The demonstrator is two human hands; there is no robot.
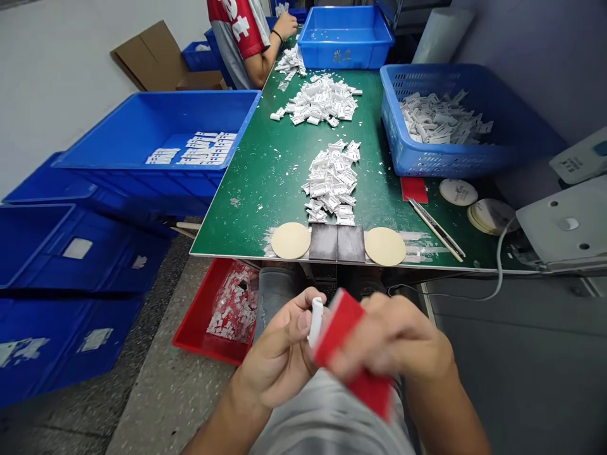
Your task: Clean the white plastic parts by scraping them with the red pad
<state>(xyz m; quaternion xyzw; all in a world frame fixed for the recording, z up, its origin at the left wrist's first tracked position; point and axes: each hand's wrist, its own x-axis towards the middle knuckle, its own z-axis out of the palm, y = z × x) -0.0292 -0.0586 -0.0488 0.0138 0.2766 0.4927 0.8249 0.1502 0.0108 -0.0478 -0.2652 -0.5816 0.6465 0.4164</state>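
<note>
My left hand (279, 354) is closed on a small white plastic part (315, 321), held upright above my lap. My right hand (401, 344) grips a flat red block (342, 328) and presses it against that part; this hand is smeared by motion. Both hands are below the near edge of the green table (265, 183). On the table just beyond lies a pile of white plastic parts (332, 183), with a second pile (322, 101) farther back.
Two tan discs (290, 240) and dark pads (337, 242) sit at the table edge. A blue basket (455, 120) of parts is right, blue bins (156, 139) left, a red tray (218, 313) on the floor. Another person (251, 38) works at the far end.
</note>
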